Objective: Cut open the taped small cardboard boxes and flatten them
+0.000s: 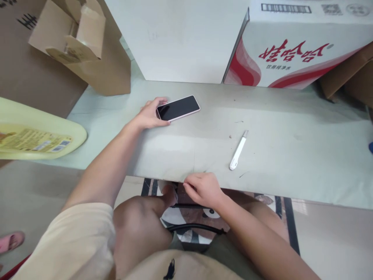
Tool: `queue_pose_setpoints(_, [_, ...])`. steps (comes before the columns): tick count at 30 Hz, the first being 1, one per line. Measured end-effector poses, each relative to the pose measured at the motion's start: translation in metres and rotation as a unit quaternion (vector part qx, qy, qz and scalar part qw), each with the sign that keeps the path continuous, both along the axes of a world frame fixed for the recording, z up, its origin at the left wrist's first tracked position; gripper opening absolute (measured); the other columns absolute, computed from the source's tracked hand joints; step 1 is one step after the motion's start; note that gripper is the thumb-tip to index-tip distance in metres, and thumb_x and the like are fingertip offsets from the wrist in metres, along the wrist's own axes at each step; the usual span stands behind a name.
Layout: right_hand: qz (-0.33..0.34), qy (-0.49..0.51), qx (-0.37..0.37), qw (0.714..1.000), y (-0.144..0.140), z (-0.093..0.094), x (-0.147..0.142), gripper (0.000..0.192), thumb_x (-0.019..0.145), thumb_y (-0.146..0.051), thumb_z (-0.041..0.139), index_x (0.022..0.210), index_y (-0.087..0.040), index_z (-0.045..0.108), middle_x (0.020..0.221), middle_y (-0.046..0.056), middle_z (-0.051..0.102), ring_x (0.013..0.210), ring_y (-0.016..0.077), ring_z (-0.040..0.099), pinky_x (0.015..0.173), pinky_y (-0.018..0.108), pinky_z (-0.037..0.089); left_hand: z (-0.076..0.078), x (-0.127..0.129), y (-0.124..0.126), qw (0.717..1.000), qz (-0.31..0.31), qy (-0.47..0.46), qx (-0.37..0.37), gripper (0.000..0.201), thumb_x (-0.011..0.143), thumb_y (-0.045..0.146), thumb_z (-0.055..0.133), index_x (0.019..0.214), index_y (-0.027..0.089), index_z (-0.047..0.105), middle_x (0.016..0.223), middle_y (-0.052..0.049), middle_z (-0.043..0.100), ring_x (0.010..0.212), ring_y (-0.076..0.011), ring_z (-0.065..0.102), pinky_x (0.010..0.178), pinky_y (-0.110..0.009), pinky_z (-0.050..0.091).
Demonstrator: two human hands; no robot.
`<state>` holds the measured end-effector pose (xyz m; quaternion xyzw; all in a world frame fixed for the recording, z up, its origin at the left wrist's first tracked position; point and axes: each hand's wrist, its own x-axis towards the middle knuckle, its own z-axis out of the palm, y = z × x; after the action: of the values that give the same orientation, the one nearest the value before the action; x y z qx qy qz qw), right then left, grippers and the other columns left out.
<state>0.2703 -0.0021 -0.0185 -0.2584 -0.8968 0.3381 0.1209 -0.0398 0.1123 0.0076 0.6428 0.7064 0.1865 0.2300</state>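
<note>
Two bare hands are at the pale table [291, 155]. The left hand [151, 113] grips the near-left end of a phone [180, 108], thumb along the edge closer to the body and fingers at the far corner. From that grip the phone extends to the right of the hand, its dark screen facing up; whether it rests fully flat on the table I cannot tell. The right hand [205, 188] is at the table's front edge, its fingers curled in together, closer to the body than the phone and apart from it. Beyond the right hand and to its right lies a slim white cutter [239, 151], touched by neither hand. Past the left hand stands a large white box [180, 39]; to that hand's far left are an open brown carton [107, 70] and, nearer, a yellow bottle [43, 132].
</note>
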Motion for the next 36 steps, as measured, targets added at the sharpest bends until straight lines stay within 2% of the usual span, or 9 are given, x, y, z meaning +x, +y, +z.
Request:
queue_pose_setpoints(6, [0.001, -0.009, -0.003, 1.0, 0.0, -0.001, 0.0, 0.025, 0.097, -0.028, 0.045, 0.08, -0.02, 0.061, 0.071, 0.001, 0.068, 0.062, 0.012, 0.055, 0.058, 0.027, 0.026, 0.004, -0.007, 0.006, 0.996, -0.081, 0.006, -0.046, 0.096, 0.06, 0.041, 0.078, 0.148, 0.026, 0.042, 0.146, -0.01, 0.051, 0.137, -0.0348, 0.043, 0.113, -0.047, 0.034])
queue_pose_setpoints(9, [0.0, -0.011, 0.003, 1.0, 0.0, -0.001, -0.001, 0.026, 0.097, -0.029, 0.045, 0.079, -0.02, 0.061, 0.07, 0.001, 0.067, 0.061, 0.0119, 0.055, 0.058, 0.027, 0.025, 0.009, -0.002, 0.008, 0.991, -0.111, 0.003, -0.071, 0.098, 0.059, 0.041, 0.078, 0.149, 0.027, 0.041, 0.146, -0.01, 0.051, 0.137, -0.0352, 0.044, 0.112, -0.046, 0.035])
queue_pose_setpoints(13, [-0.005, -0.016, 0.012, 1.0, 0.0, -0.001, -0.002, 0.026, 0.097, -0.029, 0.045, 0.079, -0.02, 0.061, 0.07, 0.001, 0.067, 0.061, 0.012, 0.054, 0.057, 0.028, 0.024, 0.014, 0.014, 0.008, 0.993, -0.096, 0.025, -0.068, 0.097, 0.06, 0.045, 0.079, 0.148, 0.029, 0.043, 0.144, -0.009, 0.053, 0.137, -0.0371, 0.042, 0.112, -0.049, 0.034])
queue_pose_setpoints(17, [-0.002, -0.017, 0.022, 1.0, 0.0, -0.002, -0.003, 0.027, 0.097, -0.03, 0.044, 0.079, -0.02, 0.061, 0.069, 0.001, 0.066, 0.06, 0.0122, 0.054, 0.057, 0.028, 0.024, 0.011, 0.023, 0.007, 0.995, -0.086, 0.02, -0.043, 0.09, 0.062, 0.045, 0.078, 0.145, 0.031, 0.045, 0.14, -0.007, 0.056, 0.134, -0.0352, 0.045, 0.111, -0.047, 0.035])
queue_pose_setpoints(23, [-0.006, -0.028, 0.027, 0.999, 0.0, -0.002, -0.003, 0.028, 0.097, -0.031, 0.044, 0.077, -0.02, 0.06, 0.068, 0.001, 0.066, 0.059, 0.0117, 0.053, 0.056, 0.028, 0.022, -0.001, 0.022, 0.02, 0.997, -0.061, 0.037, -0.008, 0.082, 0.064, 0.045, 0.076, 0.14, 0.03, 0.05, 0.138, -0.008, 0.056, 0.133, -0.0357, 0.045, 0.113, -0.048, 0.031])
queue_pose_setpoints(30, [-0.004, -0.042, 0.022, 0.999, 0.0, -0.001, -0.003, 0.026, 0.097, -0.032, 0.045, 0.079, -0.02, 0.06, 0.07, 0.0, 0.067, 0.06, 0.0118, 0.055, 0.056, 0.028, 0.022, 0.0, 0.019, 0.051, 0.996, -0.076, 0.039, -0.008, 0.085, 0.062, 0.045, 0.076, 0.142, 0.03, 0.05, 0.14, -0.008, 0.056, 0.131, -0.037, 0.046, 0.11, -0.049, 0.035])
queue_pose_setpoints(36, [0.0, -0.036, 0.019, 0.999, 0.001, -0.001, -0.004, 0.025, 0.097, -0.03, 0.045, 0.079, -0.02, 0.061, 0.072, 0.0, 0.068, 0.061, 0.012, 0.055, 0.056, 0.029, 0.022, -0.002, 0.019, 0.051, 0.996, -0.076, 0.047, 0.002, 0.085, 0.067, 0.047, 0.071, 0.146, 0.028, 0.047, 0.147, -0.009, 0.051, 0.136, -0.0363, 0.042, 0.113, -0.048, 0.032])
